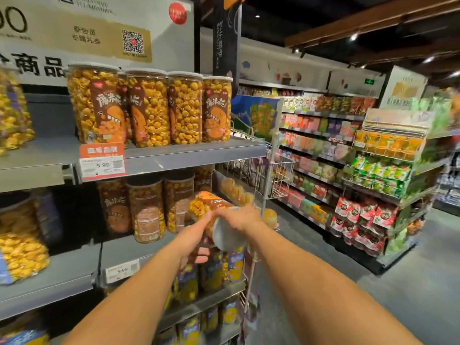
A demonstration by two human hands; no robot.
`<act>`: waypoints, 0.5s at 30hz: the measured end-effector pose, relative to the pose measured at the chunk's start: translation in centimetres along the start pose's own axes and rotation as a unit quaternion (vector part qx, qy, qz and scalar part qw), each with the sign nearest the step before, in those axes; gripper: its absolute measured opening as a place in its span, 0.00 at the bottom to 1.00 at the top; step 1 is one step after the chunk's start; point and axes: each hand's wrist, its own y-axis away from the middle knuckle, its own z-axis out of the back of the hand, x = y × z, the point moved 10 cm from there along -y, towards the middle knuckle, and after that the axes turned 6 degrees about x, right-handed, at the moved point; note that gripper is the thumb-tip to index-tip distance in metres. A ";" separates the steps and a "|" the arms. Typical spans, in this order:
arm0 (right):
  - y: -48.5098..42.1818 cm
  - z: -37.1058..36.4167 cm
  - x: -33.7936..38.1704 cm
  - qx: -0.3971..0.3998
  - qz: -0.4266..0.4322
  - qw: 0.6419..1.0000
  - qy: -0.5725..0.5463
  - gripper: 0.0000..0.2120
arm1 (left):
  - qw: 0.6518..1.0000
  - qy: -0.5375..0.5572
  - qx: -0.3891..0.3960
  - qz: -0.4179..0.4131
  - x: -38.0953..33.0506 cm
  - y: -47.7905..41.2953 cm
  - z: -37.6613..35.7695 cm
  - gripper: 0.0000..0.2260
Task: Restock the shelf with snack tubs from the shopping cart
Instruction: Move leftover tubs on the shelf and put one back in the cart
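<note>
Head view, tub: snack tub [211, 202] tilted, white lid facing near, in front of the middle shelf [72, 270].
Left hand [196, 240]: grips the tub's side.
Right hand [245, 217]: grasps the lid end.
Price tag [103, 165]: "9.99".
Banner [225, 46], far: "BISCUIT CAKE".

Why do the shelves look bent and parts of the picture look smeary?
Head view: the wide lens bows the top shelf and the aisle racks outward; the racks and the held tub are smeared, likely by motion; the ceiling is dark with small bright lamps, while the upper tubs are well lit and sharp.
</note>
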 end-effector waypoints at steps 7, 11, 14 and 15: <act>-9.6 6.3 2.5 0.015 -0.010 1.000 0.004 0.56 | 0.993 0.092 -0.066 0.007 -3.7 -10.2 -3.6 0.27; -14.3 5.4 4.2 0.054 0.006 0.999 -0.006 0.55 | 0.978 0.066 -0.199 0.004 -5.5 -12.4 -0.7 0.27; -16.7 4.5 6.1 0.080 0.056 0.995 0.010 0.38 | 0.970 0.124 -0.209 -0.007 -6.0 -13.7 1.0 0.23; -17.7 4.2 6.9 0.086 0.078 0.992 0.040 0.32 | 0.968 0.142 -0.207 -0.012 -6.1 -14.1 1.7 0.21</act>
